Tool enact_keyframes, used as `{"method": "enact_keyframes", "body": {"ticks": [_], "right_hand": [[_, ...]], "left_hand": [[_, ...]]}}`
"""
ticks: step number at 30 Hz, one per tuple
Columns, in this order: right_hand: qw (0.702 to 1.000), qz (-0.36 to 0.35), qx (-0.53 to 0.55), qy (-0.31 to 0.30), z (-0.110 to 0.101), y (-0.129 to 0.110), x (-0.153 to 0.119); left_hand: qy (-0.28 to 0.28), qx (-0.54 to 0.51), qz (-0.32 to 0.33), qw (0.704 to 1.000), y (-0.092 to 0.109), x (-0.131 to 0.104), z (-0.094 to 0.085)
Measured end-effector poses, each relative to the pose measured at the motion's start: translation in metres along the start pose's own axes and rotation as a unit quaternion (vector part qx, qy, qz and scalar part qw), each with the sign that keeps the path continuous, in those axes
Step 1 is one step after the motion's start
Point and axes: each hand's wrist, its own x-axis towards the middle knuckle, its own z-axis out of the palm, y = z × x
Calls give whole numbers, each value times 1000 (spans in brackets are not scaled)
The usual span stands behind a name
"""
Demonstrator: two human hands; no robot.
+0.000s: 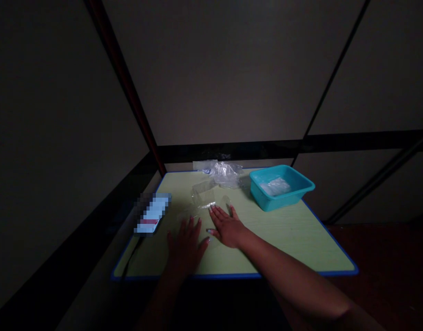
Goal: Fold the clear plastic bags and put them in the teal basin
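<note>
My left hand (186, 246) lies palm down near the table's front edge, fingers spread, holding nothing. Further right, my right hand (227, 227) rests flat with its fingers apart, its fingertips at the near edge of a clear plastic bag (203, 194). The bag lies on the pale green table (287, 243). Some thin clear plastic also seems to lie by my left fingertips, but its outline is too faint to make out. Behind the bag sits a crumpled heap of clear plastic (227, 172).
A turquoise basin (278, 202) stands at the back right with whitish plastic (276, 186) inside. At the left edge is a blurred-out phone-like object (153, 214) with a dark cable below it. Dark panelled walls (225, 82) rise behind the table.
</note>
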Motion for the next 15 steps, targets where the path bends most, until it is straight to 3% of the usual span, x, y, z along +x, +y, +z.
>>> {"method": "enact_keyframes", "body": {"ticks": [4,6,9,11,13,15], "right_hand": [[997,26,-2,-66,-10,0,-3],[996,30,-3,-89,-15,0,-5],[993,34,-3,-115,-22,4,-7],[992,31,1,-123,-26,9,-9],[991,28,5,-131,-29,14,-11],[990,28,5,-140,-32,17,-11]], "left_hand": [[40,31,-69,996,-12,5,-8],[59,26,-65,996,-8,7,-13],[0,-70,78,994,6,8,-16],[-55,-140,173,973,14,9,-15],[-72,-172,201,962,17,12,-13],[-65,-165,186,966,13,18,-12]]}}
